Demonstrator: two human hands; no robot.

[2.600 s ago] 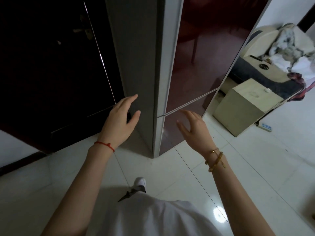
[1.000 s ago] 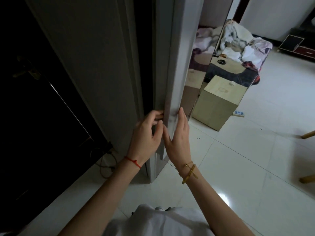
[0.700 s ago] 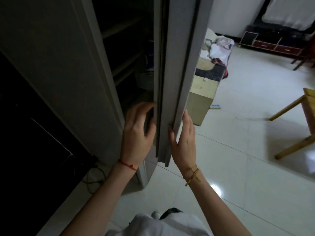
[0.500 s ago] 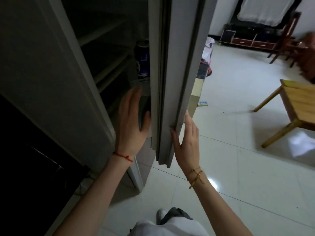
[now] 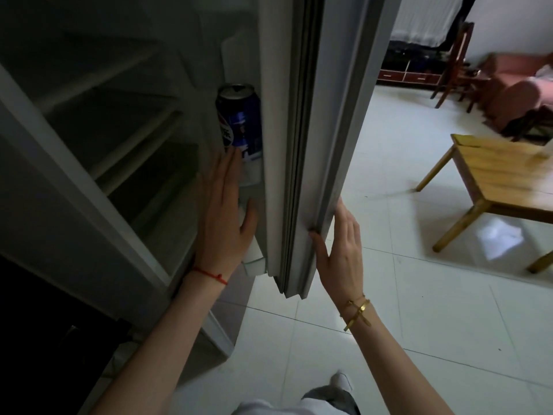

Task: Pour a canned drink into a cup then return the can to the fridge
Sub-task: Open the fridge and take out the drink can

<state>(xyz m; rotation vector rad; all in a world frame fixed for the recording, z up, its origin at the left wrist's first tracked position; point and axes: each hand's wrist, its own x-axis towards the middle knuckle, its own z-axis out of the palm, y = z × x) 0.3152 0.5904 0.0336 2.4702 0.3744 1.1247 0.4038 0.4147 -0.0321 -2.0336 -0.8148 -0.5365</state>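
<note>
A blue drink can [image 5: 241, 121] stands upright in the door shelf of the open fridge, its top showing. My left hand [image 5: 224, 217] is open inside the fridge, fingers stretched up just below the can, fingertips near its lower part. My right hand [image 5: 339, 250] presses open against the outer edge of the grey fridge door [image 5: 302, 145], thumb on the door's edge. No cup is in view.
Dim fridge shelves [image 5: 119, 121] lie to the left. A wooden table [image 5: 505, 172] stands on the white tiled floor at the right, with a dark chair [image 5: 454, 64] and a red sofa [image 5: 520, 82] behind it.
The fridge door has swung further open, and the can shows fully. My left hand has reached up inside toward the can. My right hand stays on the door edge.
</note>
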